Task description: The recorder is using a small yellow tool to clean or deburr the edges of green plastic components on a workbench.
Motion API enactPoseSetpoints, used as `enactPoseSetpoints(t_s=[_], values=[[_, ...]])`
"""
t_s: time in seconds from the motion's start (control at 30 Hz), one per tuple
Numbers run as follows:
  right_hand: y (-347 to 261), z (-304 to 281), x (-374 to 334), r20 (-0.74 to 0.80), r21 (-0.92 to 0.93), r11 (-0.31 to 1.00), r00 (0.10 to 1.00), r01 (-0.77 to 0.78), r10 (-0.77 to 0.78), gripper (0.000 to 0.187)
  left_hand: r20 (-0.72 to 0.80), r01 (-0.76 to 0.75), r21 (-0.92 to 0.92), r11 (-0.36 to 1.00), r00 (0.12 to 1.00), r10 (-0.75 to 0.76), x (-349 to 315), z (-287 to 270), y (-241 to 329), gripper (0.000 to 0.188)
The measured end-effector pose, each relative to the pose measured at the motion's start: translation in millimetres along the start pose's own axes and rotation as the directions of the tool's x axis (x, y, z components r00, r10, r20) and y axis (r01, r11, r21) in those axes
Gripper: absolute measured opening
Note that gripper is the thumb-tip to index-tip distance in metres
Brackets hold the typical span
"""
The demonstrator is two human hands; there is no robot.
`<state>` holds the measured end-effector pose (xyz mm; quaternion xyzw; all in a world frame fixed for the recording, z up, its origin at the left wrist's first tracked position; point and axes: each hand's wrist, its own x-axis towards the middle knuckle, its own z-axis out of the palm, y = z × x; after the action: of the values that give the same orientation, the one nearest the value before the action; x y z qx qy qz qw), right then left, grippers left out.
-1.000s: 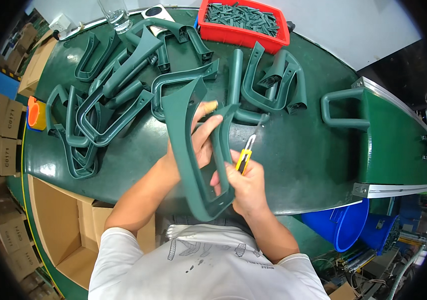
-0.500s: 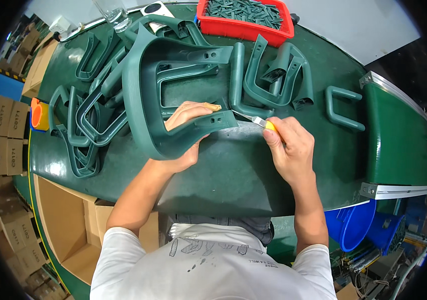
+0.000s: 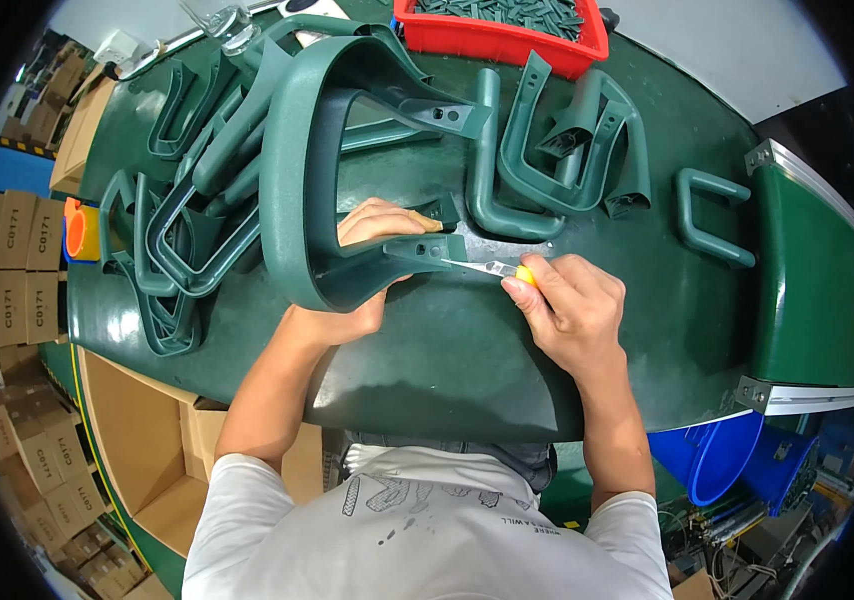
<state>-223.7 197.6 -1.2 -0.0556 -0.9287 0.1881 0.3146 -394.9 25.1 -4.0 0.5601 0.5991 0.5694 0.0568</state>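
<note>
My left hand (image 3: 375,222) is wrapped round the lower arm of a large green plastic U-shaped handle (image 3: 292,170), its fingers showing inside the U and part of the palm hidden behind the plastic. One finger wears a tan cover. The handle's two ends, each with a pair of holes, point right. In my right hand (image 3: 577,305) is a craft knife (image 3: 492,268) with a yellow grip and a thin metal blade. Its tip touches or nearly touches the lower end of the handle; which of the two I cannot tell.
More green handles lie piled left (image 3: 177,245) and behind right (image 3: 577,150); a small one (image 3: 712,218) lies farther right. A red bin (image 3: 507,45) of green pieces stands at the back. A green conveyor (image 3: 812,290) borders the right, an open carton (image 3: 137,440) the near left.
The held handle has tilted and shifted slightly right, its lower end turning. The knife has moved left and down, from above that end to its tip. Both hands keep their hold.
</note>
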Motion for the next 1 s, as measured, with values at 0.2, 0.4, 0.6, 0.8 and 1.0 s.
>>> enactPoseSetpoints(t_s=[0.2, 0.4, 0.6, 0.8, 1.0], values=[[3, -1, -1, -0.039, -0.025, 1.000, 0.999, 0.015, -0.016, 0.024, 0.049, -0.008, -0.085, 0.996, 0.999, 0.012, -1, 2, -1, 0.029], [6, -5, -6, -0.067, 0.196, 0.976, 0.992, -0.097, 0.112, 0.023, -0.020, 0.067, -0.265, 0.962, 0.997, -0.075, -4, 6, 1, 0.022], [4, -11, -10, 0.033, 0.370, 0.907, 0.978, -0.202, 0.205, 0.022, -0.067, 0.168, -0.300, 0.939, 0.978, -0.197, -18, 2, -14, 0.041], [2, -10, -12, 0.079, 0.422, 0.890, 0.985, -0.173, 0.154, 0.022, -0.047, 0.141, -0.375, 0.916, 0.984, -0.171, -21, -1, -21, 0.039], [0, -7, -12, 0.073, 0.449, 0.879, 0.987, -0.159, 0.141, 0.022, -0.061, 0.153, -0.473, 0.868, 0.977, -0.205, -20, 2, -17, 0.039]])
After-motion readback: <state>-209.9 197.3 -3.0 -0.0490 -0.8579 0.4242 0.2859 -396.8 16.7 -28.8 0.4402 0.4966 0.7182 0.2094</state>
